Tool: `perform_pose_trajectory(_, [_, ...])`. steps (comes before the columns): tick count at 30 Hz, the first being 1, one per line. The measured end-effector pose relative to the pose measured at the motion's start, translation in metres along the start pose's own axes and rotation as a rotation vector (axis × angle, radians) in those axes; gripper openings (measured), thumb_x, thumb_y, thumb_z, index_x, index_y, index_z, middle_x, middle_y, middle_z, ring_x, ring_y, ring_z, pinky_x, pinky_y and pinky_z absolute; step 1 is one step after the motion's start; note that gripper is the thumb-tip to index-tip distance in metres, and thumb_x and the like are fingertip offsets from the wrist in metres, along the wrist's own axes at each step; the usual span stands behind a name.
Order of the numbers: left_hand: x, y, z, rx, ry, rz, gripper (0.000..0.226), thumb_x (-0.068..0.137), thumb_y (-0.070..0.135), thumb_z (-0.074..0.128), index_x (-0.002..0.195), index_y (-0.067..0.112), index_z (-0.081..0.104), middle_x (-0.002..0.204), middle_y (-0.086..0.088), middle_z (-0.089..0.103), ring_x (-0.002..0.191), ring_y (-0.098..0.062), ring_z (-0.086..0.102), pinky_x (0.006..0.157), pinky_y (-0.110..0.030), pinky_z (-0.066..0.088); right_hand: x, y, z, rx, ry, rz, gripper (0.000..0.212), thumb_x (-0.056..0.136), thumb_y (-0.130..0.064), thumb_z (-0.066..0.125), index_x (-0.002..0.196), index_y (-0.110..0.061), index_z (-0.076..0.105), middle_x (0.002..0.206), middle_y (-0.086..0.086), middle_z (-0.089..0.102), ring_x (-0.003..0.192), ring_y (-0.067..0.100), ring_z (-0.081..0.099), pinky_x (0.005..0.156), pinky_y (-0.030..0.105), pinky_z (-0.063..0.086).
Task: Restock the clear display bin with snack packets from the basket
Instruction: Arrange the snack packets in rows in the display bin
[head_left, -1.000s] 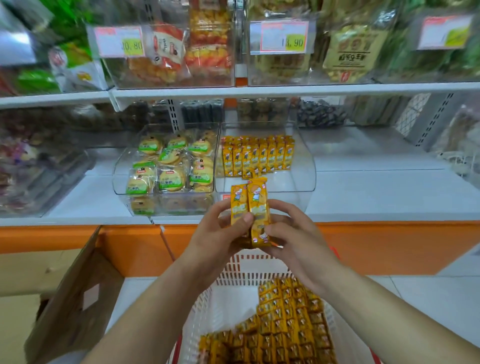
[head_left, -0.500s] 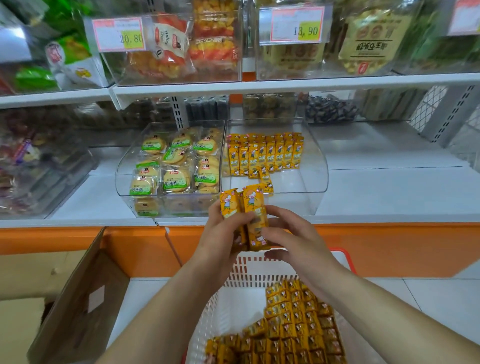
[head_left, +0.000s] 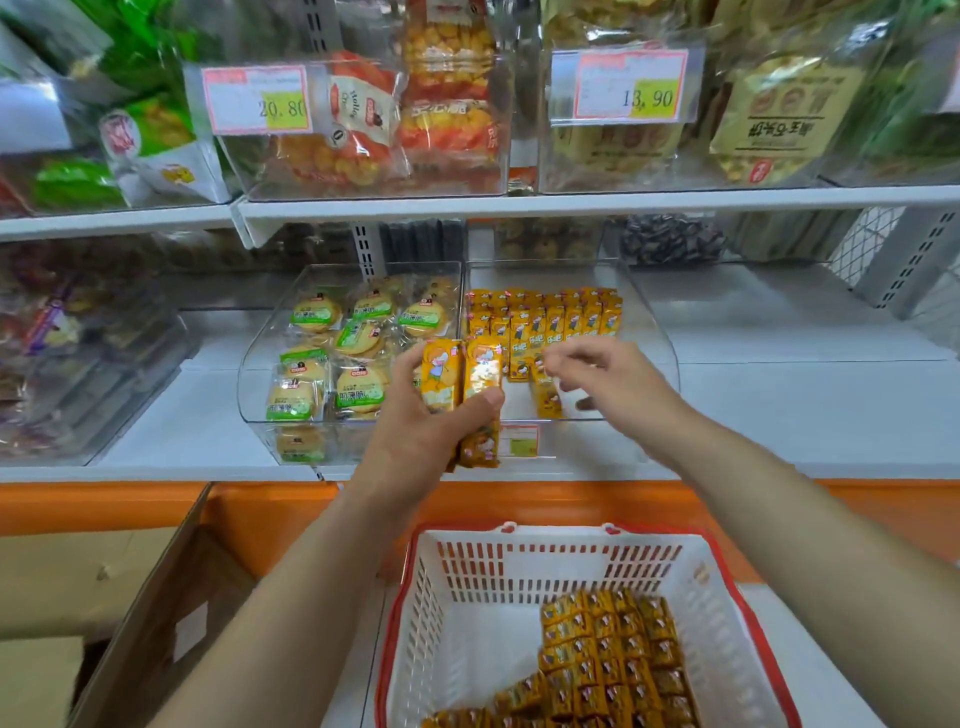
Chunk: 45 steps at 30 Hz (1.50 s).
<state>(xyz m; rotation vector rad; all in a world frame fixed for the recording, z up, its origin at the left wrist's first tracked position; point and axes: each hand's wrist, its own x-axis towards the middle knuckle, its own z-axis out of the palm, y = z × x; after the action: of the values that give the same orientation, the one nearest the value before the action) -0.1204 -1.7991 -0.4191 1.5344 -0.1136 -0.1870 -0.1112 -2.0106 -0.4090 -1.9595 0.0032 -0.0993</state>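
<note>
Head view. Judged the restock partway done. Saw one tidy row of yellow snack packets (head_left: 545, 317) standing at the back of the clear display bin (head_left: 647, 332), plus a loose packet (head_left: 548, 400) lying nearer the front, with much of the bin floor showing in front of them. Reckoned plenty left to move: found a thick block of packets (head_left: 608, 654) stacked in the right part of the white, red-rimmed basket (head_left: 519, 561) below the shelf, its left part showing bare bottom.

Clamped an upright bunch of packets (head_left: 462, 379) in the left hand (head_left: 415, 447), thumb across the front and fingers behind, just before the bin's front-left corner and not yet set inside. Reached over the bin's open front with the right hand (head_left: 608, 379), fingers loosely curled and apart, nothing visibly held, though blurred.

Noted a second clear bin (head_left: 254, 374) touching on the left, filled with round cakes (head_left: 358, 387) in green-labelled wrappers. Noted a small price tag (head_left: 519, 440) on the display bin's front wall.
</note>
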Motion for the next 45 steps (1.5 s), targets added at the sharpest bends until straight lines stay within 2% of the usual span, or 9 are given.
perform_pose_trajectory(4, [0.016,-0.012,-0.017,0.010,0.016,0.025,0.082,0.064,0.044,0.085,0.136,0.033,0.047,0.106,-0.002,0.076,0.089,-0.026,0.077,0.066,-0.036,0.063,0.088,0.044,-0.006,-0.288,-0.032,0.104,0.009,0.093,-0.017,0.064,0.101,-0.022,0.066,0.093,-0.006,0.062,0.089,0.015,0.057,0.069,0.023,0.043])
perform_pose_trajectory(8, [0.033,-0.025,-0.030,-0.047,0.054,-0.009,0.082,0.065,0.042,0.085,0.136,0.035,0.046,0.100,0.004,0.077,0.085,-0.023,0.078,0.062,-0.031,0.061,0.140,0.080,0.002,-0.482,-0.167,0.308,0.031,0.090,-0.024,0.070,0.116,-0.009,0.062,0.095,0.017,0.069,0.074,0.024,0.060,0.064,0.031,0.051])
perform_pose_trajectory(12, [0.045,-0.031,-0.034,-0.026,0.098,-0.025,0.091,0.054,0.054,0.086,0.135,0.042,0.045,0.100,0.007,0.077,0.085,-0.022,0.078,0.068,-0.042,0.064,0.161,0.092,0.014,-0.527,-0.253,0.450,0.035,0.079,-0.036,0.083,0.085,-0.012,0.058,0.063,0.007,0.062,0.042,0.018,0.056,0.045,0.025,0.049])
perform_pose_trajectory(15, [0.049,-0.035,-0.032,-0.059,0.104,-0.028,0.095,0.051,0.051,0.086,0.137,0.039,0.046,0.107,0.002,0.076,0.088,-0.020,0.078,0.067,-0.033,0.063,0.162,0.097,0.014,-0.555,-0.271,0.474,0.041,0.075,-0.029,0.085,0.102,-0.007,0.063,0.065,0.005,0.060,0.043,0.019,0.053,0.047,0.024,0.048])
perform_pose_trajectory(18, [0.051,-0.036,-0.033,-0.092,0.114,-0.042,0.099,0.051,0.048,0.086,0.141,0.037,0.044,0.119,-0.004,0.071,0.091,-0.019,0.077,0.066,-0.030,0.062,0.158,0.098,0.007,-0.494,-0.267,0.495,0.050,0.074,-0.024,0.081,0.118,-0.022,0.055,0.066,0.003,0.057,0.041,0.016,0.048,0.047,0.023,0.047])
perform_pose_trajectory(26, [0.051,-0.038,-0.034,-0.059,0.151,-0.044,0.104,0.047,0.059,0.094,0.138,0.045,0.045,0.137,-0.007,0.061,0.115,-0.032,0.068,0.095,-0.053,0.057,0.172,0.093,-0.002,-0.528,0.070,0.095,0.059,0.070,-0.023,0.089,0.107,-0.020,0.044,0.094,0.008,0.066,0.081,0.029,0.063,0.062,0.033,0.044])
perform_pose_trajectory(31, [0.052,-0.040,-0.034,-0.070,0.140,-0.039,0.103,0.048,0.058,0.095,0.137,0.046,0.044,0.135,-0.007,0.063,0.113,-0.031,0.069,0.091,-0.050,0.060,0.189,0.085,0.007,-0.678,0.121,0.018,0.061,0.066,-0.028,0.092,0.103,-0.022,0.044,0.091,0.005,0.061,0.069,0.020,0.055,0.053,0.028,0.038])
perform_pose_trajectory(36, [0.056,-0.043,-0.037,-0.061,0.152,-0.034,0.104,0.044,0.062,0.090,0.137,0.048,0.045,0.140,-0.007,0.060,0.121,-0.035,0.064,0.098,-0.054,0.054,0.193,0.090,0.009,-0.743,0.070,0.005,0.071,0.059,-0.022,0.095,0.118,-0.016,0.054,0.097,0.002,0.060,0.080,0.021,0.055,0.067,0.028,0.040])
perform_pose_trajectory(45, [0.056,-0.044,-0.034,-0.096,0.139,-0.058,0.103,0.047,0.057,0.095,0.137,0.048,0.044,0.133,-0.003,0.064,0.104,-0.028,0.074,0.087,-0.047,0.061,0.195,0.101,0.015,-0.859,0.079,-0.022,0.067,0.069,-0.020,0.090,0.122,-0.019,0.049,0.105,0.010,0.067,0.083,0.027,0.059,0.069,0.035,0.049])
